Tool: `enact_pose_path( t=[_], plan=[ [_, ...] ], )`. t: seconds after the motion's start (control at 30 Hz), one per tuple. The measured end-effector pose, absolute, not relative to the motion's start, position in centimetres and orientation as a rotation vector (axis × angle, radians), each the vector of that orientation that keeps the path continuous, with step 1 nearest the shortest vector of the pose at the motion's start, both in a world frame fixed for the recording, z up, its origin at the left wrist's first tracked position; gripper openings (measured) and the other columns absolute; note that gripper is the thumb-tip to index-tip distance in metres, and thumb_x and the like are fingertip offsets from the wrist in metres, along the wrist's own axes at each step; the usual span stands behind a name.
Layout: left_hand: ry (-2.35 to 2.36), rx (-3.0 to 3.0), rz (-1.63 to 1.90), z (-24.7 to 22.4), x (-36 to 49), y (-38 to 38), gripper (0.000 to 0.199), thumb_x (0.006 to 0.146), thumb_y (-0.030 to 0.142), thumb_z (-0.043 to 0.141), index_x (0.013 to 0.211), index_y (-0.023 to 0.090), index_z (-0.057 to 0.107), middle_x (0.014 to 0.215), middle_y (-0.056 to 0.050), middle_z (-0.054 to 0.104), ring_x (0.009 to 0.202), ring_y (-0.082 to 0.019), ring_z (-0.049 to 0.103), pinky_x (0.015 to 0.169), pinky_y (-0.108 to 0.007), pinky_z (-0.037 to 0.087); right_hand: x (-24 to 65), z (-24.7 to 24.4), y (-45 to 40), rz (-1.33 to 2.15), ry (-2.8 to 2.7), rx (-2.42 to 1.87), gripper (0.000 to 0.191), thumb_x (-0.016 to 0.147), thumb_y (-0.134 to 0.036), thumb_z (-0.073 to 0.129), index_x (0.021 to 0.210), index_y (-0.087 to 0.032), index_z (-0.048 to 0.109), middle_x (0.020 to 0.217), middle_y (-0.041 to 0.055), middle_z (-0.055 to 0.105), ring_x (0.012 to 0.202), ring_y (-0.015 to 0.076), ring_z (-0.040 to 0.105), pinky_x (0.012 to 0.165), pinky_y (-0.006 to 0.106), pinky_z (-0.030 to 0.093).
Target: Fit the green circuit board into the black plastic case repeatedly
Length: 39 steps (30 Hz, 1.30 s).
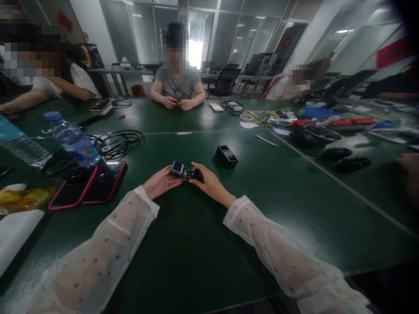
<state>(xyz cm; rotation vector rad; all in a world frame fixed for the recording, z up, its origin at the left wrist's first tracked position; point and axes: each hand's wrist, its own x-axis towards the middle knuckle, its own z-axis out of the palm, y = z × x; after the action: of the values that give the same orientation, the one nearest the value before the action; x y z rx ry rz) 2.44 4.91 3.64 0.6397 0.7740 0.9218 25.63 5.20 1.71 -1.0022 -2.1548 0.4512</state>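
Note:
Between my two hands is a small circuit board with a screen [178,167], held a little above the green table [190,253]. My left hand [161,181] grips its left end, near the square display. On the other end, my right hand [209,182] closes around a dark part of the board, which its fingers partly hide. Behind my right hand, a black box-shaped housing [226,156] with a grey panel on its top face rests on the table, touched by neither hand.
Two phones in red cases [104,183], a water bottle [73,139] and coiled black cables [122,144] lie to the left. A wrench [266,140] and a pile of tools and wires [314,124] are at the right. A person [178,85] sits across the table.

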Motion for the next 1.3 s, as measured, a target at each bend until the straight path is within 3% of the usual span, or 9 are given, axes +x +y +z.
enact_pose_path(
  t=[0.23, 0.4, 0.7, 0.87, 1.0, 1.13, 1.2, 1.3],
  plan=[
    [0.838, 0.681, 1.044, 3.3, 3.2, 4.7, 0.028, 0.093, 0.018, 0.052, 0.121, 0.017, 0.056, 0.110, -0.012, 0.067, 0.096, -0.022, 0.069, 0.101, -0.044, 0.046, 25.7, 2.2, 5.1, 0.428, -2.164, -0.969, 0.047, 0.091, -0.025, 0.059, 0.135, -0.022, 0.044, 0.119, 0.0102, 0.058, 0.109, 0.0243, 0.059, 0.095, 0.045, 0.050],
    [1.068, 1.070, 1.225, 2.5, 2.9, 5.1, 0.027, 0.087, 0.024, 0.061, 0.114, 0.019, 0.065, 0.127, -0.009, 0.062, 0.124, -0.025, 0.053, 0.113, -0.043, 0.033, 25.8, 2.2, 5.1, 0.439, -2.153, -0.976, 0.044, 0.091, -0.020, 0.057, 0.133, -0.023, 0.045, 0.116, 0.0096, 0.057, 0.107, 0.0242, 0.059, 0.094, 0.047, 0.051],
    [0.977, 1.372, 1.154, 1.5, 2.1, 5.7, 0.064, 0.066, 0.015, 0.079, 0.126, 0.015, 0.056, 0.133, -0.015, 0.058, 0.127, -0.028, 0.052, 0.114, -0.049, 0.029, 25.8, 1.8, 5.2, 0.436, -2.139, -0.986, 0.043, 0.091, -0.023, 0.057, 0.133, -0.021, 0.045, 0.119, 0.0101, 0.057, 0.111, 0.0236, 0.057, 0.099, 0.046, 0.048],
    [0.998, 1.517, 1.128, 1.1, 2.0, 5.6, 0.066, 0.068, 0.017, 0.078, 0.129, 0.018, 0.053, 0.135, -0.015, 0.056, 0.129, -0.027, 0.050, 0.114, -0.049, 0.029, 25.9, 2.5, 5.2, 0.380, -2.090, -1.011, 0.042, 0.095, -0.034, 0.051, 0.135, -0.023, 0.043, 0.126, 0.0106, 0.056, 0.118, 0.0243, 0.055, 0.102, 0.047, 0.046],
    [1.001, 1.505, 1.119, 1.3, 1.8, 5.6, 0.066, 0.068, 0.015, 0.078, 0.129, 0.017, 0.054, 0.134, -0.014, 0.057, 0.128, -0.027, 0.050, 0.114, -0.048, 0.028, 28.1, 3.2, 6.4, 0.007, -1.940, -1.175, 0.036, 0.096, -0.034, 0.046, 0.130, -0.023, 0.049, 0.127, 0.0122, 0.054, 0.124, 0.0275, 0.047, 0.106, 0.052, 0.039],
    [0.993, 1.456, 1.122, 1.8, 1.9, 5.3, 0.065, 0.066, 0.012, 0.078, 0.127, 0.018, 0.056, 0.133, -0.013, 0.057, 0.129, -0.028, 0.050, 0.115, -0.049, 0.026, 32.0, 2.1, 8.6, -0.263, -1.700, -1.473, 0.050, 0.088, -0.042, 0.057, 0.129, -0.014, 0.049, 0.132, 0.0197, 0.047, 0.126, 0.0346, 0.040, 0.104, 0.057, 0.034],
    [0.986, 1.411, 1.134, 2.1, 2.0, 5.1, 0.065, 0.065, 0.009, 0.078, 0.125, 0.017, 0.057, 0.133, -0.014, 0.057, 0.129, -0.028, 0.049, 0.116, -0.049, 0.024, 33.7, 1.1, 9.5, -0.252, -1.638, -1.572, 0.062, 0.082, -0.047, 0.063, 0.128, -0.008, 0.048, 0.126, 0.0234, 0.049, 0.120, 0.0367, 0.043, 0.100, 0.058, 0.036],
    [1.000, 1.398, 1.133, 2.3, 2.1, 5.0, 0.064, 0.065, 0.007, 0.077, 0.125, 0.017, 0.057, 0.133, -0.014, 0.056, 0.130, -0.028, 0.049, 0.116, -0.048, 0.024, 35.0, -0.2, 10.4, -0.131, -1.576, -1.655, 0.058, 0.081, -0.044, 0.063, 0.122, -0.005, 0.051, 0.115, 0.0233, 0.056, 0.108, 0.0339, 0.052, 0.093, 0.054, 0.043]
  ],
)
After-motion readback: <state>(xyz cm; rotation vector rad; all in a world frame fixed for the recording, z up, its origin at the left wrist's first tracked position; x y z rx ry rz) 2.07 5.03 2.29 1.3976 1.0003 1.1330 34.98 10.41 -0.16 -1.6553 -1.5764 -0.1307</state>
